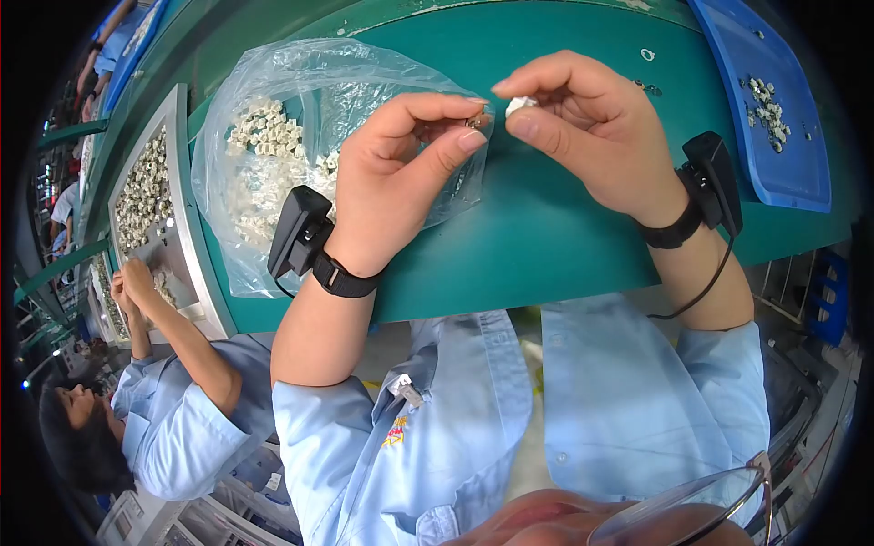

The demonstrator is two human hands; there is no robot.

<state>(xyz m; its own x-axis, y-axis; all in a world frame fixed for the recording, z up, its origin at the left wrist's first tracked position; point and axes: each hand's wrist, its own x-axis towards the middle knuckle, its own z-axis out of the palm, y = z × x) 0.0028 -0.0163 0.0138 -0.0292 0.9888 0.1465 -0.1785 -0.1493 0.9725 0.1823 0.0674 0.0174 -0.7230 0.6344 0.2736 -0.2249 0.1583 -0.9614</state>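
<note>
My left hand (390,168) is raised over the green table (510,264), thumb and forefinger pinched on a small metallic part (475,120) that the fingertips mostly cover. Just to its right, my right hand (605,132) pinches a small white plastic part (521,106) between thumb and forefinger. A narrow gap separates the two pieces. Beneath and left of my left hand lies a clear plastic bag (355,62) with many small white plastic parts (266,129) inside.
A blue tray (790,182) with small white and metal parts (769,114) sits at right. A pale ring (647,55) and tiny dark pieces (650,89) lie on the table. At left, a co-worker's hands (135,280) work beside a metal-edged tray (188,232) of parts.
</note>
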